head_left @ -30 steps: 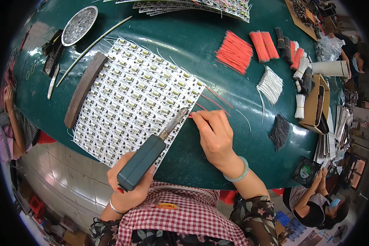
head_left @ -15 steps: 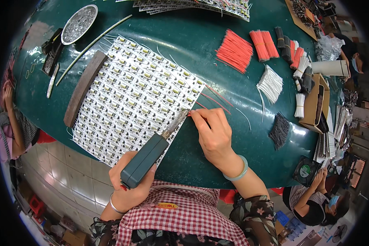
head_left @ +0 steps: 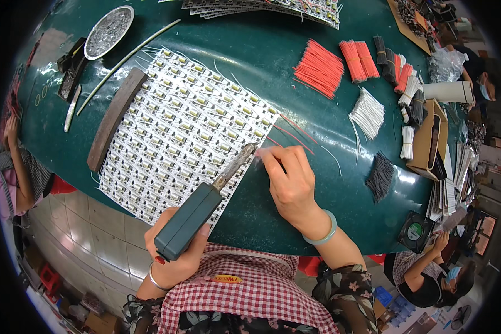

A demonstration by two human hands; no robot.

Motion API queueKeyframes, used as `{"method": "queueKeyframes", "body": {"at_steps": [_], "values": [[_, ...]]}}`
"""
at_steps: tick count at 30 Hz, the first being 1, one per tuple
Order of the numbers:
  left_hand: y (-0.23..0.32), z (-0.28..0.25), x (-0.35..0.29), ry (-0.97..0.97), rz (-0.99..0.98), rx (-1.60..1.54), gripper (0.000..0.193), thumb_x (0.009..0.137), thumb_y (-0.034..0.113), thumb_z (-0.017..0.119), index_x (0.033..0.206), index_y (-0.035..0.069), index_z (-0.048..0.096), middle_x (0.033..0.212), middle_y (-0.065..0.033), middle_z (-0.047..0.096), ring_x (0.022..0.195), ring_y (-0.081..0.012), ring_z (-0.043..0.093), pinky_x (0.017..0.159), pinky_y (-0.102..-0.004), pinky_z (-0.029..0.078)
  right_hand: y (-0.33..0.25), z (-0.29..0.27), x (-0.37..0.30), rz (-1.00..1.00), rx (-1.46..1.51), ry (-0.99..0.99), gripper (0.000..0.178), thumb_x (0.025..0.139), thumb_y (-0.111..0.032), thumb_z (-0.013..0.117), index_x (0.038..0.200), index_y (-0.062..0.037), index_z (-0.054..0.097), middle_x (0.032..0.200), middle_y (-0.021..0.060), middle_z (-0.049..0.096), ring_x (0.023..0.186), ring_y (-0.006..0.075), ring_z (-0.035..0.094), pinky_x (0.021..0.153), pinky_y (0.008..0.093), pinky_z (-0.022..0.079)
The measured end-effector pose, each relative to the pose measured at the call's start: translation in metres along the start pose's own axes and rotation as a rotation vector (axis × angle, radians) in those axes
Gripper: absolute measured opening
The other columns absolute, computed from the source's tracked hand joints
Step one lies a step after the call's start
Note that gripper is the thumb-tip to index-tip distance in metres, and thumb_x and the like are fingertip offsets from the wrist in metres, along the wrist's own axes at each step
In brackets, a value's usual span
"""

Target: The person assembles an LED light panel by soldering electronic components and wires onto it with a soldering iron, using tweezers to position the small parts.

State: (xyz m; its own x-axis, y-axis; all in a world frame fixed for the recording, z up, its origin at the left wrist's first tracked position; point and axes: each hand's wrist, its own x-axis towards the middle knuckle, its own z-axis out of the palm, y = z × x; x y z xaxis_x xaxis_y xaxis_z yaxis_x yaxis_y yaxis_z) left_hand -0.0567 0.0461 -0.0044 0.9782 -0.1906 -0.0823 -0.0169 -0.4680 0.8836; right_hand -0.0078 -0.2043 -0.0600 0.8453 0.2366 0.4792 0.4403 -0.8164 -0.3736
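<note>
My left hand (head_left: 175, 236) is wrapped around the dark green handle of a soldering iron (head_left: 188, 221). Its metal tip rests near the right edge of a white panel of small circuit boards (head_left: 178, 128), which carries rows of yellow-green components and thin white wires. Close by the tip, the thumb and fingers of my right hand (head_left: 289, 181) are pinched together; what they hold is too small and hazy to make out. Several red wires (head_left: 298, 129) stick out from the panel's right edge just beyond my right hand. A dark curved bar (head_left: 116, 119) lies along the panel's left side.
Loose piles of red wires (head_left: 318, 68), white wires (head_left: 367, 114) and black wires (head_left: 380, 177) lie to the right, with a cardboard box (head_left: 428, 142) beyond. A metal dish (head_left: 109, 32) stands at far left. More panels (head_left: 261, 8) are stacked at the back. Other people sit on both sides.
My left hand and the soldering iron have shifted slightly left, and the tip has risen a little along the panel's edge. A faint haze now shows by my right fingertips, which stay in place.
</note>
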Motion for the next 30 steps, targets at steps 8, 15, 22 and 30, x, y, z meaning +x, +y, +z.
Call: {"method": "queueKeyframes", "body": {"at_steps": [8, 15, 22, 30], "values": [[0.001, -0.001, -0.003, 0.028, -0.013, -0.012, 0.025, 0.082, 0.0, 0.078, 0.105, -0.007, 0.071, 0.096, -0.0132, 0.071, 0.073, -0.0154, 0.066, 0.065, -0.0265, 0.051, -0.001, 0.001, -0.002, -0.011, 0.014, 0.051, 0.033, 0.071, 0.004, 0.07, 0.104, 0.0052, 0.068, 0.097, 0.0127, 0.065, 0.084, 0.027, 0.061, 0.066, 0.035, 0.053], [0.0, -0.006, -0.01, 0.005, -0.067, -0.017, 0.028, 0.084, 0.001, 0.078, 0.109, -0.008, 0.069, 0.094, -0.0116, 0.072, 0.073, -0.0121, 0.065, 0.065, -0.0252, 0.051, -0.01, 0.005, -0.013, -0.02, 0.113, 0.119, 0.036, 0.07, 0.009, 0.071, 0.106, 0.0049, 0.066, 0.096, 0.0137, 0.065, 0.08, 0.0288, 0.06, 0.065, 0.0365, 0.052], [-0.003, -0.005, -0.013, -0.003, -0.02, 0.006, 0.027, 0.083, 0.0, 0.078, 0.106, -0.008, 0.068, 0.09, -0.0114, 0.072, 0.072, -0.0128, 0.067, 0.066, -0.0256, 0.053, -0.01, 0.005, -0.012, 0.001, 0.108, 0.076, 0.034, 0.07, 0.009, 0.071, 0.103, 0.0044, 0.066, 0.095, 0.013, 0.065, 0.08, 0.0277, 0.06, 0.064, 0.0357, 0.052], [-0.002, -0.006, -0.011, -0.024, 0.017, 0.058, 0.027, 0.081, 0.0, 0.079, 0.104, -0.008, 0.067, 0.089, -0.0117, 0.073, 0.074, -0.0138, 0.069, 0.068, -0.026, 0.054, -0.013, 0.004, -0.011, -0.004, 0.11, 0.053, 0.035, 0.068, 0.008, 0.07, 0.103, 0.005, 0.067, 0.095, 0.013, 0.065, 0.081, 0.0276, 0.06, 0.065, 0.0348, 0.053]]}}
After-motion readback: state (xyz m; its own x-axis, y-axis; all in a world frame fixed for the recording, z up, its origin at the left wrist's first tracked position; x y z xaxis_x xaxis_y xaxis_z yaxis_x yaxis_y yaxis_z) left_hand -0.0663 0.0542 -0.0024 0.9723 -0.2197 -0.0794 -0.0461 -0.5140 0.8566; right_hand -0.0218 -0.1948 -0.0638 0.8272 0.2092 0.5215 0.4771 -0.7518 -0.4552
